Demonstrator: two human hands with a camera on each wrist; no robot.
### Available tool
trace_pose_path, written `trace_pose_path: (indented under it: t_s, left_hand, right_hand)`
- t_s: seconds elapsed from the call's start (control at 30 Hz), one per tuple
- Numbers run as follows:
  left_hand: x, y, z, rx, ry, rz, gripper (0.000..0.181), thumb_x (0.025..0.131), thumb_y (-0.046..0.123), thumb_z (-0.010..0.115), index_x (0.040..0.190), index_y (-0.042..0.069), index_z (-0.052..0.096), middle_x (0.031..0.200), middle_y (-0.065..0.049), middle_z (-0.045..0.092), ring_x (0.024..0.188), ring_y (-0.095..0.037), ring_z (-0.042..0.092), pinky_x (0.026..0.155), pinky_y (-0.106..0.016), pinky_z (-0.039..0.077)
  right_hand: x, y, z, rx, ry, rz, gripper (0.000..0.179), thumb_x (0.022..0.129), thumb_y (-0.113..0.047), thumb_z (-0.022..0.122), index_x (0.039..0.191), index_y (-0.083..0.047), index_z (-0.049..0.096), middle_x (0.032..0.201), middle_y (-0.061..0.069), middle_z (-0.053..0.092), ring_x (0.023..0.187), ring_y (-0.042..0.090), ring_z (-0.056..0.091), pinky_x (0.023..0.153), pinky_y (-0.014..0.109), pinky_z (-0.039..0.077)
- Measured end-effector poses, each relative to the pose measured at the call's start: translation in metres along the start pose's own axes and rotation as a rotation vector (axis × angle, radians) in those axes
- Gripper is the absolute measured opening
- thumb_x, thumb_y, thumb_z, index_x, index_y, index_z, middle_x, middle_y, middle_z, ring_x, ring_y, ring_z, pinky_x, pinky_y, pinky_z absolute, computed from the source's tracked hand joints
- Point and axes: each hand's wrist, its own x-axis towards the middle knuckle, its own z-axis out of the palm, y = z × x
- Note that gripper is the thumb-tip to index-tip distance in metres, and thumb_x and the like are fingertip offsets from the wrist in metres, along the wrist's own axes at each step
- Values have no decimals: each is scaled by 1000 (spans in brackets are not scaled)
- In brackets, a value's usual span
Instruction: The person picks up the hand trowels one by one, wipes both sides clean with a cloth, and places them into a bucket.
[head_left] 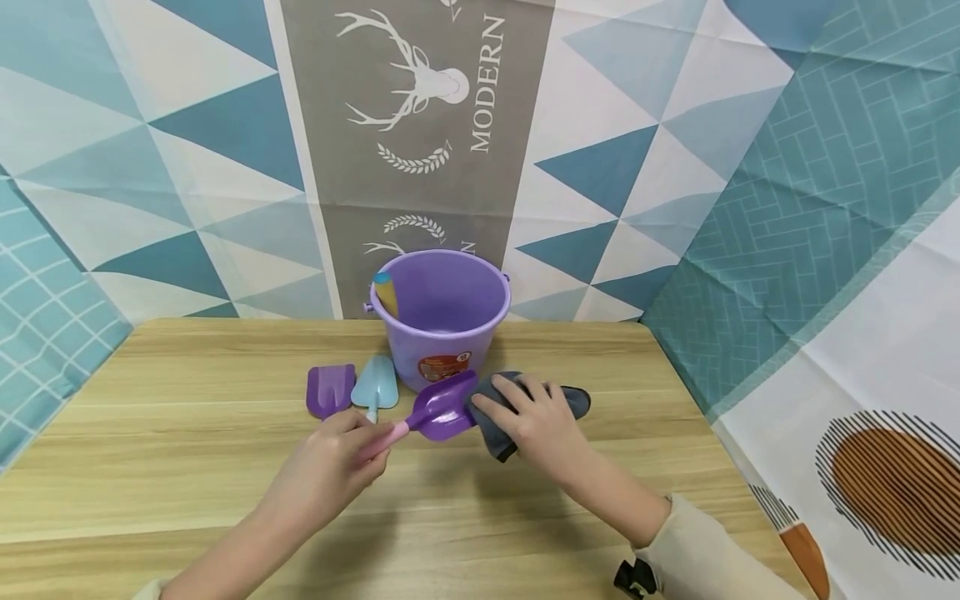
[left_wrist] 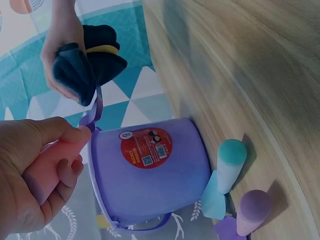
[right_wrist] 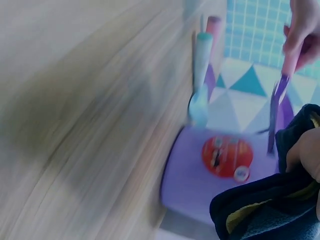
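My left hand (head_left: 336, 458) grips the pink handle of a purple toy shovel (head_left: 442, 408), holding it above the table in front of the bucket. In my right hand (head_left: 542, 423) is a dark grey cloth (head_left: 495, 429), bunched under the fingers at the shovel blade's right edge. The left wrist view shows the curled left fingers around the pink handle (left_wrist: 56, 162), with the cloth (left_wrist: 82, 65) beyond. Seen from the right wrist, the cloth (right_wrist: 270, 205) has a yellow inner edge, and the shovel blade (right_wrist: 275, 117) stands close beside it.
A purple bucket (head_left: 442, 333) with a red label stands at the table's back, a yellow handle with a blue end (head_left: 386, 293) poking out of it. Left of it lie a light blue shovel (head_left: 377, 382) and another purple shovel (head_left: 330, 390) on the wooden table (head_left: 187, 467). Patterned cloth walls surround the table.
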Motion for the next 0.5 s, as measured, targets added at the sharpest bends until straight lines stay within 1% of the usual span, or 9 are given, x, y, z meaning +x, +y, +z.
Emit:
trace_pose_path:
  t_s: [0.13,0.27,0.33,0.37,0.43,0.5]
  left_hand:
    - [4,3,5,79,25,68,23,63,5,80,84,13,76,70,7,51,62,-3,43,53,-18,39]
    - [7,6,10,126,53,104,24,64,7,79,84,17,75,70,8,55,64,-4,47,54,-20,31]
    - [7,6,11,124,61,105,24,64,7,79,85,18,75,71,8,56,64,-5,48,55,-20,30]
    - [7,6,11,121,69,113,24,64,7,79,85,17,75,72,7,57,64,-5,49,54,-20,30]
    - [6,4,12,108,87,130,24,64,6,78,85,16,76,72,7,57,64,-5,49,54,-20,30]
    - [6,2,12,93,109,151,25,63,5,77,86,15,76,72,6,57,64,-5,48,54,-20,31]
  right_hand:
    - [8,-15,-3,14,34,-52,31,88,-11,55,113,-26,66,113,5,65,92,26,61,63,42,54]
    - [14,-27,-5,-84,16,-100,36,98,-9,39,113,-28,65,110,2,64,91,25,60,62,42,53]
    - [14,-29,-6,-123,-28,-100,40,100,-10,32,113,-28,65,110,2,63,91,25,59,62,43,53]
    - [14,-29,-6,-137,-54,-93,40,100,-10,32,113,-28,65,110,2,63,91,25,59,62,44,53]
    - [12,-28,-7,-131,-103,-67,39,98,-10,33,113,-27,64,112,3,62,92,26,58,64,46,53]
    - [10,-25,-7,-126,-135,-44,35,96,-12,39,115,-27,64,113,3,61,92,27,58,65,47,53]
